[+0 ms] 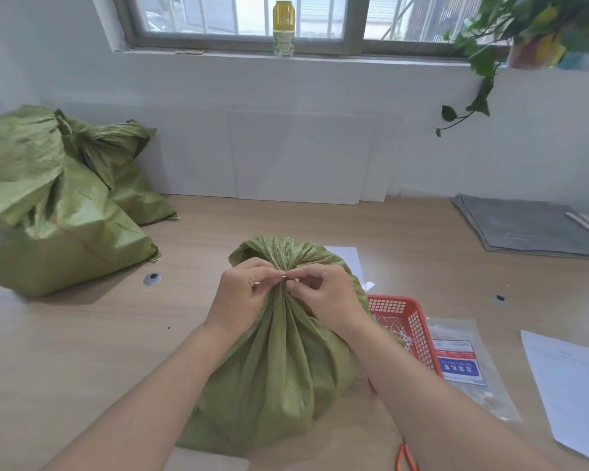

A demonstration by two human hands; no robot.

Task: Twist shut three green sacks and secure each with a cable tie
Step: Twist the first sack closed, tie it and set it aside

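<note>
Fingertips of our left hand point(242, 295) and right hand point(325, 294) pinch the gathered neck of the green sack point(279, 375) standing mid-table, which partly hides the red basket point(413, 321) to our right, two more sacks point(48, 205) slumped far left.

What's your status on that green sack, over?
Left hand and right hand both pinching the gathered neck of the front sack. Tied yet or not: cannot tell. Red basket close beside it, not blocking.

Left hand point(242, 294) and right hand point(327, 295) on the gathered neck of a green sack point(279, 368), red basket point(413, 317) beside
</note>
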